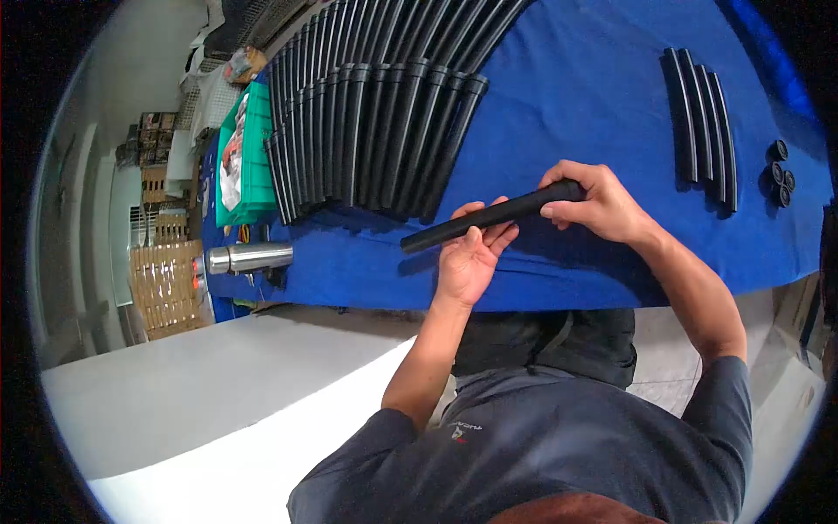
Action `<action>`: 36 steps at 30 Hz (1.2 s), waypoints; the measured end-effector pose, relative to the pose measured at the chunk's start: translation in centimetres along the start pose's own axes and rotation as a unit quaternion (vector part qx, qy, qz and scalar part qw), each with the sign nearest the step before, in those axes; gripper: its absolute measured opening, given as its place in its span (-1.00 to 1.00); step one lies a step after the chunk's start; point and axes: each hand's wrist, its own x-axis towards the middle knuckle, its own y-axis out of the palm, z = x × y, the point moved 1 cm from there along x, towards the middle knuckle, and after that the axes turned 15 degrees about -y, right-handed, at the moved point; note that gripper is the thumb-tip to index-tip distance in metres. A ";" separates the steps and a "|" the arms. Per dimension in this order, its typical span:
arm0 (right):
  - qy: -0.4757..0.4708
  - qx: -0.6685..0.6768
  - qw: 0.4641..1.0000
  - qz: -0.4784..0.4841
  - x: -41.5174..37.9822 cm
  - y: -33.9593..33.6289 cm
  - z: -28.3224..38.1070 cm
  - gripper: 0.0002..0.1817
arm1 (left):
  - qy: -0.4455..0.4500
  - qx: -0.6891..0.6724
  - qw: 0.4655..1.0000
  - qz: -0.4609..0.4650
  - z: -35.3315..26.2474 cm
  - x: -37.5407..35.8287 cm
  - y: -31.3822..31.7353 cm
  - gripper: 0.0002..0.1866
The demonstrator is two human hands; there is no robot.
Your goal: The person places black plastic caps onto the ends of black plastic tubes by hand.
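A black tube (pixel 524 207) is held slightly tilted above the near edge of the blue-covered table, its right end higher than its left. My left hand (pixel 469 265) is closed round it near the lower left end, palm up, thumb in front and fingers behind. At the other end, my right hand (pixel 602 207) grips the tube by a wider black cap or collar (pixel 572 190), which the fingers partly cover. Whether the cap is fully seated cannot be made out.
Rows of black tubes with wider ends (pixel 375 131) lie at the back left. Several plain tubes (pixel 705 122) and small black caps (pixel 778 173) lie at right. A green bin (pixel 255 148) and a steel flask (pixel 253 257) stand at left on the blue cloth (pixel 559 96).
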 end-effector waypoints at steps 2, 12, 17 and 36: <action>0.007 -0.022 1.000 0.000 0.0 0.2 0.4 -0.76 | 0.001 0.002 1.000 0.000 0.0 0.0 0.0 -0.55; 0.015 0.029 0.999 0.004 0.1 -0.2 1.1 -0.76 | -0.003 0.012 1.000 0.017 -0.1 0.1 0.4 -0.53; 0.028 0.081 0.996 -0.022 0.3 -1.1 -0.2 -0.71 | -0.007 0.031 0.999 0.026 -0.5 -0.1 0.7 -0.47; -0.053 0.129 0.974 -0.181 0.9 -3.9 0.3 -0.32 | 0.063 0.665 0.738 -0.099 -2.8 5.7 8.9 -0.46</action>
